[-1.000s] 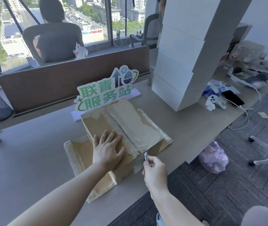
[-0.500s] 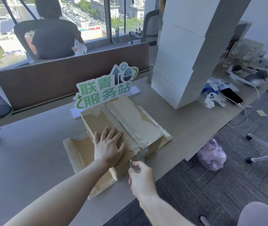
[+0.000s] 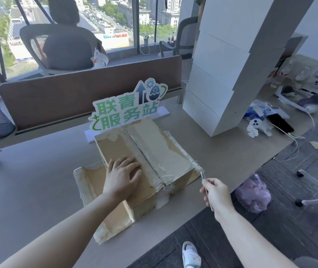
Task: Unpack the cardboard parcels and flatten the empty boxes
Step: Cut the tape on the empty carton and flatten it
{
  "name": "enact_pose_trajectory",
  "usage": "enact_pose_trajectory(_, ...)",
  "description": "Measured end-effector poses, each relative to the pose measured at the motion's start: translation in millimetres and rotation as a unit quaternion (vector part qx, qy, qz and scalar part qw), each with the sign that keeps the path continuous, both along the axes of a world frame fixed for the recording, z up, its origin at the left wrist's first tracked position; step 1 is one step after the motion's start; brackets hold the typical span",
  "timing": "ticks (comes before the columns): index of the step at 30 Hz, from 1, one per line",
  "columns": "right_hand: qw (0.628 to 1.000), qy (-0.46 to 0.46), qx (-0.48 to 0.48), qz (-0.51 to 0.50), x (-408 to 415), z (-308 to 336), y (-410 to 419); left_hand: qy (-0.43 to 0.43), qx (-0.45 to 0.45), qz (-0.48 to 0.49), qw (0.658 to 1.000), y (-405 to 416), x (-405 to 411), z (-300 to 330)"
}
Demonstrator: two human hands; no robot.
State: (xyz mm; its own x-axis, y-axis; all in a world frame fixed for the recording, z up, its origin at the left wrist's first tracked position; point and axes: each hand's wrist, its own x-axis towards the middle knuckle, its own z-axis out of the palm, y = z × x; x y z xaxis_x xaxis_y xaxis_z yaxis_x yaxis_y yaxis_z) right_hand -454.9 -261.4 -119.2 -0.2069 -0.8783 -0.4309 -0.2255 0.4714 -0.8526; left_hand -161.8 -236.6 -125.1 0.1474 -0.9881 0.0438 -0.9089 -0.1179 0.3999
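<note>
A brown cardboard parcel (image 3: 150, 149) sealed with clear tape lies on the grey desk (image 3: 28, 186), near its front edge. One flap (image 3: 92, 182) sticks out flat on its left side. My left hand (image 3: 122, 176) rests flat on the parcel's top, fingers spread. My right hand (image 3: 215, 193) grips a thin metal blade (image 3: 203, 175), whose tip is at the parcel's near right corner, by the loose tape.
A green and white sign (image 3: 127, 107) stands just behind the parcel. A tall stack of white boxes (image 3: 229, 74) rises at the right. A phone (image 3: 280, 122), cables and small items lie far right. A person sits beyond the brown divider (image 3: 76, 97). A purple bag (image 3: 253, 194) is on the floor.
My right hand drew the blade from the parcel's front middle, where it met the tape, out to the near right corner. My left hand stayed on the top.
</note>
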Motion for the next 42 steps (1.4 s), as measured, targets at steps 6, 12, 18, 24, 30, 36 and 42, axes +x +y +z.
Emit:
enact_pose_trajectory(6,0.996,0.086,0.017,0.032,-38,-46,-104,0.006,0.064,0.130,0.989,-42,12,9)
enact_pose_trajectory(12,0.973,0.186,0.039,0.130,-58,-86,-184,-0.041,0.097,0.173,0.979,-54,13,-3)
enact_pose_trajectory(18,0.946,0.239,0.044,0.213,-63,-115,-234,-0.079,0.098,0.191,0.973,-52,8,-5)
enact_pose_trajectory(24,0.920,0.295,0.008,0.259,-71,-121,-257,-0.077,0.101,0.198,0.972,-50,7,-6)
enact_pose_trajectory(30,0.931,0.204,-0.160,0.256,-9,-65,-266,-0.103,0.116,0.200,0.968,-50,5,6)
enact_pose_trajectory(36,0.799,0.128,-0.374,0.454,132,21,-239,-0.020,0.109,0.293,0.950,-111,26,29)
enact_pose_trajectory(42,0.681,0.299,-0.272,0.611,222,18,-237,0.053,0.146,0.301,0.941,-146,56,21)
